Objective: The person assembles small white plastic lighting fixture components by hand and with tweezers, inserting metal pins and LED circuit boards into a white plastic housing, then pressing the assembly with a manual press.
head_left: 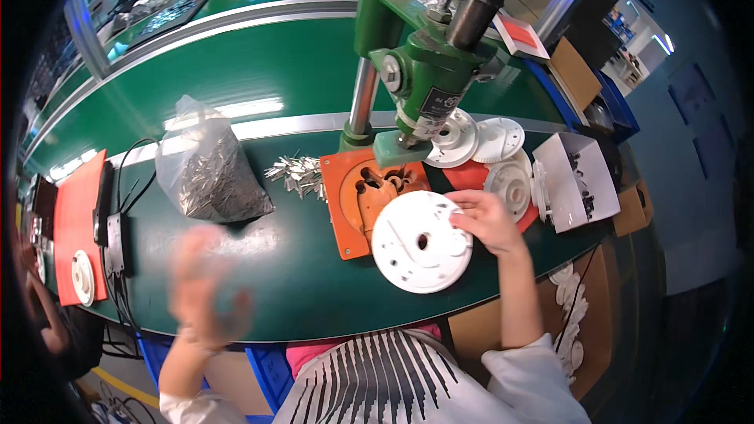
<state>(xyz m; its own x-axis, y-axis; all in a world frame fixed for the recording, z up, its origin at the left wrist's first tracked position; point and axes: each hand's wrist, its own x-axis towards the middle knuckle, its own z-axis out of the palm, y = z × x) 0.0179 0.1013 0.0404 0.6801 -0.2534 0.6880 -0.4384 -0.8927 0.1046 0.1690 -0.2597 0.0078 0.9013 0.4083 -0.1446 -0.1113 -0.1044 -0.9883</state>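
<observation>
A white round plastic disc with a dark centre hole is gripped at its right rim by my right hand. It is held over the near edge of the orange fixture plate, covering part of it. Above the fixture stands a green hand press, its pale green block over the plate's far side. My left hand is apart from the disc, above the bench on the left. Motion smears its fingers, and nothing shows in it.
A clear bag of metal pins and a loose pile of pins lie left of the fixture. More white discs and a white box of small dark parts are at the right. Cables run along the left.
</observation>
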